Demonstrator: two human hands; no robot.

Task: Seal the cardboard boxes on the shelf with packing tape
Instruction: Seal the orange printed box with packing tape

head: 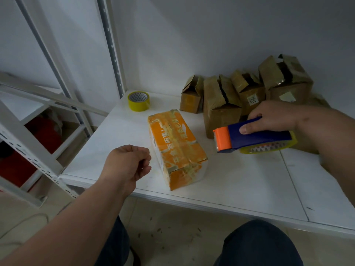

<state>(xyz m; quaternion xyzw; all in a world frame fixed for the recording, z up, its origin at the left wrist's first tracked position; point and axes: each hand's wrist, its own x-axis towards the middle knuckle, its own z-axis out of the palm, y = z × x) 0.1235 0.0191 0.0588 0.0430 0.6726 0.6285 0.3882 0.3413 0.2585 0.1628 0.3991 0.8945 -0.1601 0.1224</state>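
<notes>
An orange printed box (175, 148) lies on the white shelf (240, 181), with tape strips along its top. My right hand (272, 117) grips a blue and orange tape dispenser (253, 136), held just right of the orange box and in front of the brown boxes. My left hand (127, 163) hovers left of the orange box with its fingers curled; I cannot tell whether anything is pinched in it. Several brown cardboard boxes (221, 104) with loose top flaps stand at the back right.
A spare yellow tape roll (138, 100) stands at the shelf's back left, beside the shelf upright (113, 50). Another white rack (28, 135) with red items is on the left. My knees show below the shelf's front edge.
</notes>
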